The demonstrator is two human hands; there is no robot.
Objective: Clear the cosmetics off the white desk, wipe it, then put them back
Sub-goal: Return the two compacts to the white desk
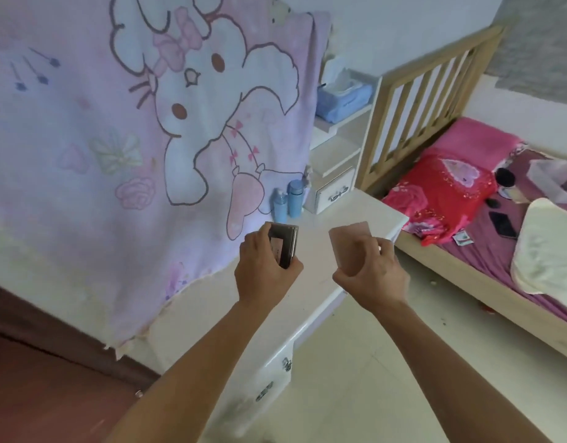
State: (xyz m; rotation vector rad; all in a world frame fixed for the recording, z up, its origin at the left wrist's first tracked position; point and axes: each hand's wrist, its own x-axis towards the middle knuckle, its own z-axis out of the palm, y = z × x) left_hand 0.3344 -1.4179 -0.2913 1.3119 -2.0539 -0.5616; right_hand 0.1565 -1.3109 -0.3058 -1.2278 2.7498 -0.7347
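White desk (346,209) | left hand (263,270) fingers curled round dark case (283,241), label blurred | right hand (371,276) grips pink case (349,241)

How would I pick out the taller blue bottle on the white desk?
Find the pink cartoon blanket hanging behind the white desk. At its lower right edge stand two pale blue bottles. Yours is the right-hand bottle, taller and wider-capped than the shorter bottle beside it.
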